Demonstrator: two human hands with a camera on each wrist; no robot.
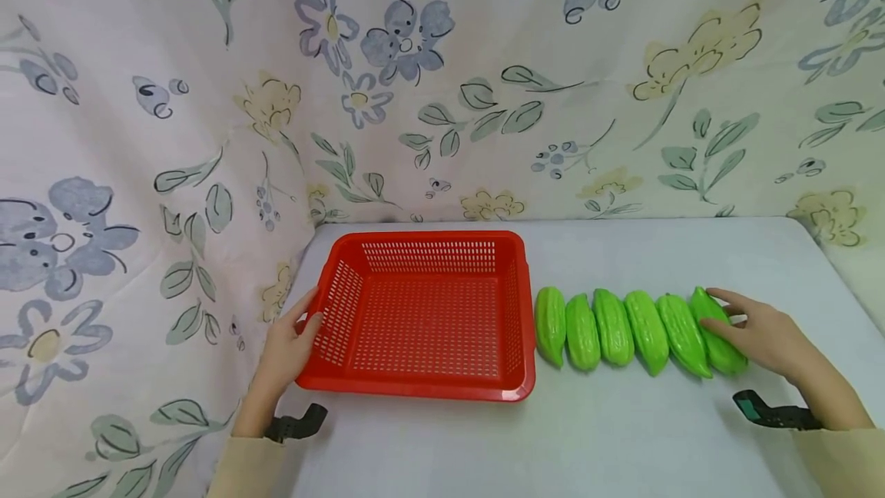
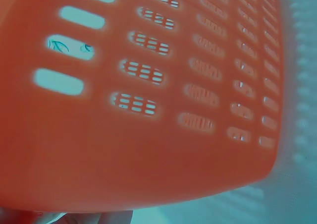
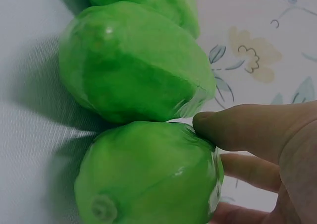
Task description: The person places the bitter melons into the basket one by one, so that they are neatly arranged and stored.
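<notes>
A red slotted basket (image 1: 422, 392) stands empty on the pale table. My left hand (image 1: 293, 340) holds its left rim, thumb over the edge and fingers along the outer wall. The left wrist view is filled by that basket's wall (image 2: 148, 159), with a strip of my fingers (image 2: 99, 218) at the bottom. Right of the basket several green bitter gourds (image 1: 611, 327) lie side by side in a row. My right hand (image 1: 754, 333) grips the rightmost gourd (image 1: 729, 360). Up close, the thumb (image 3: 247, 132) presses that gourd (image 3: 148, 179) where it meets its neighbour (image 3: 133, 65), and the fingers curl round its far side.
A flowered cloth (image 1: 442, 83) hangs behind the table and down its left side (image 1: 138, 267). Bare tabletop (image 1: 567, 444) lies in front of the basket and gourds, and more (image 1: 657, 252) behind the row. The table's right edge is near my right wrist.
</notes>
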